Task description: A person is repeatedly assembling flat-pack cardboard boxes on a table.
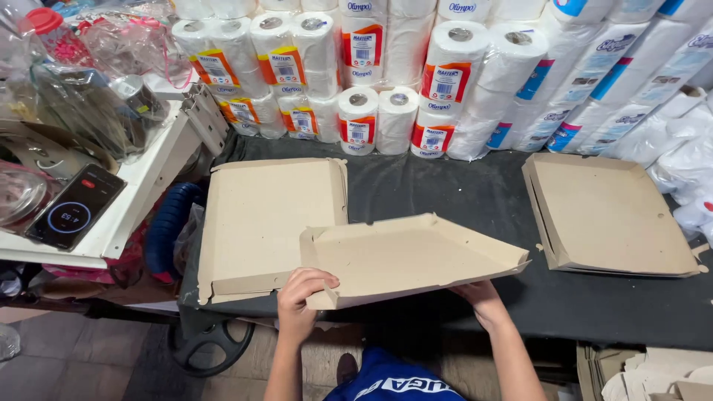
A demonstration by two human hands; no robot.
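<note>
Forearms are rising from the bottom edge of the view toward a half-folded cardboard box (412, 256), the flat pizza-box kind, which is being held tilted just above the black-covered table (445, 189). The left hand (301, 301) is bending at the wrist over the box's near left corner, its fingers curling together and clamping down on the folded corner flap. The right hand (483, 301) is reaching under the box's near right edge, palm up against the underside; its fingertips are hidden beneath the cardboard, so I cannot tell how far apart they are. Left of the held box, and partly under its far left corner, a flat unfolded box blank (267, 223) is lying on the table. Right of the held box, well apart from it, a stack of finished boxes (609, 215) is sitting near the table's right end. Beyond the held box, rolls of toilet paper (356, 119) and white wrapped packs (594, 74) are piling up in rows against the back of the table. Farther left of the held box, a white shelf (148, 186) is carrying a dark phone (74, 208) with a lit round dial and a jumble of clear plastic bags (96, 74). Below the held box's left corner, a black ring-shaped base (212, 345) is resting on the floor.
</note>
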